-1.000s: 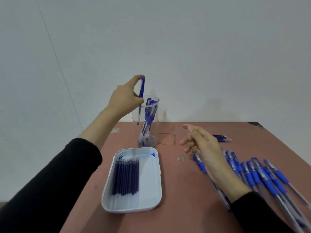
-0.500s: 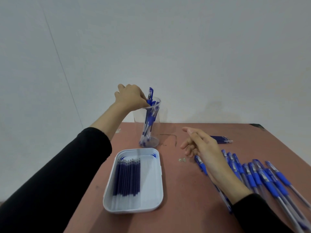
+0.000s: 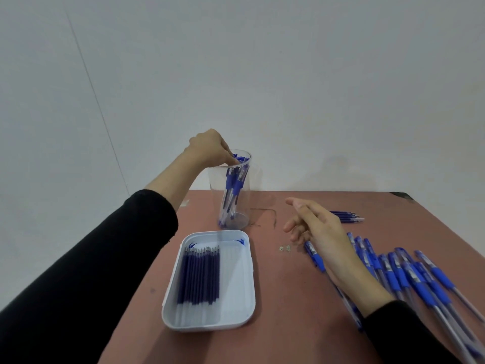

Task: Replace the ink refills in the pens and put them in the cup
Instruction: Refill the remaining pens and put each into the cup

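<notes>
Head view: the pen (image 3: pixel 231 181) that the left hand (image 3: pixel 210 148) held above the cup (image 3: pixel 240 206) a second ago now stands inside it, fingers (image 3: pixel 230 160) at the rim, grip unclear, while the right hand (image 3: pixel 321 232) hovers open over the pens (image 3: pixel 420 278) left to do.

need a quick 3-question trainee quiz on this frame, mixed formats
1. True or false: the refills lie side by side in the white tray.
2. The left hand is: A) at the rim of the clear cup; B) inside the tray; C) resting on the refills.
3. Which hand hovers open above the loose pens? (See.)

Key: 1 true; 2 A; 3 right hand.
</notes>
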The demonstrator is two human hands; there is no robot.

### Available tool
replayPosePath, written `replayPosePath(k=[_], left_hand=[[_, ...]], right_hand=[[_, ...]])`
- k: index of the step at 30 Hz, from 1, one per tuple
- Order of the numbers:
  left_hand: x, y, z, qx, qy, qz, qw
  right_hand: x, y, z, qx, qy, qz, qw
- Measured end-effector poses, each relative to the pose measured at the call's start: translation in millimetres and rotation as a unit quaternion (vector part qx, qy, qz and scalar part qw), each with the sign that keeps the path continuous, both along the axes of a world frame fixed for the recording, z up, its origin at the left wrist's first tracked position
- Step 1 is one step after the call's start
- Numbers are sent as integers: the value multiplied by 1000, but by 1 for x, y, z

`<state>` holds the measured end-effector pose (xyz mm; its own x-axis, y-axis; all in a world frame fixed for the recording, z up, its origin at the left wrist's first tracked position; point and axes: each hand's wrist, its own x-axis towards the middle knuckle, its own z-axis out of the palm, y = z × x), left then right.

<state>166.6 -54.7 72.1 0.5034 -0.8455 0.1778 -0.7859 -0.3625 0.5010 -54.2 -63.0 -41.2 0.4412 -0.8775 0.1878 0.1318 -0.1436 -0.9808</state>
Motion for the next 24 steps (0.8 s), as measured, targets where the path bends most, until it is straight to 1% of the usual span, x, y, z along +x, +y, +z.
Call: replayPosePath(k=[4, 5, 7, 8, 10, 11, 13, 15, 19, 22, 24], left_hand=[[-3, 2, 3, 1, 9, -1, 1000], [-5, 5, 6, -11, 10, -4, 1000], [-13, 14, 8, -80, 6, 2, 997], [-19, 19, 7, -134, -8, 10, 991], [-36, 32, -1, -241, -56, 19, 969], [-47, 39, -10, -281, -73, 13, 957], [-71, 50, -32, -324, -59, -22, 944], [-91, 51, -60, -321, -27, -65, 944], [-119, 42, -108, -229, 8, -91, 969], [-131, 38, -117, -196, 34, -97, 975], [-132, 36, -117, -194, 42, -101, 975]], right_hand=[[-5, -5, -1, -2, 5, -24, 1000], [-7, -7, -1, -16, 18, -39, 999], [-14, -14, -1, -83, 81, -82, 990], [-18, -19, -1, -135, 138, -105, 976], [-28, -25, 0, -230, 287, -137, 920], [-32, -27, 1, -259, 349, -138, 890], [-37, -25, 3, -278, 442, -125, 844], [-38, -22, 5, -284, 503, -120, 807], [-39, -18, 6, -304, 575, -100, 753], [-38, -16, 4, -314, 618, -75, 717], [-36, -16, 2, -320, 627, -71, 706]])
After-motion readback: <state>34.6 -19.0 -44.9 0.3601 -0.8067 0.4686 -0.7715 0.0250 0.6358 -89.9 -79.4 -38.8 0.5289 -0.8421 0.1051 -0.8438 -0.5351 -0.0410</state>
